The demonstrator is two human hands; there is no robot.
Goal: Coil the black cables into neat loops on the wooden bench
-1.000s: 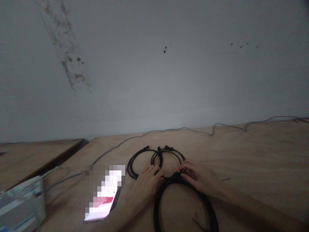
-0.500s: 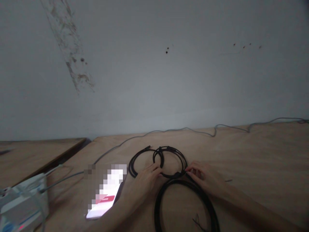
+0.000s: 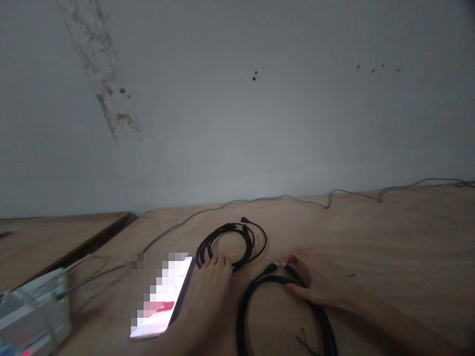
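Observation:
My left hand (image 3: 215,277) curls its fingers over the near edge of a smaller black cable coil (image 3: 249,247). One plug (image 3: 245,220) of that coil sticks out at the far side. My right hand (image 3: 315,277) is at the top right of a larger black cable coil (image 3: 243,311), its thumb and forefinger apart around the cable end. Two connectors with pale tips, the left connector (image 3: 272,267) and the right connector (image 3: 288,268), face each other at the top of this coil. A thin dark tie (image 3: 305,343) lies inside the larger loop.
A lit phone (image 3: 163,306) lies left of my left forearm. A white device (image 3: 37,311) with cords is at the lower left. One grey cord (image 3: 208,211) runs along the wooden table (image 3: 401,237) near the wall. A small dark scrap (image 3: 351,275) lies at the right.
The smaller cable's two overlapping loops have been drawn together to the left by my left hand, its plug now loose. My right hand has let go of it and spread over the larger coil's end.

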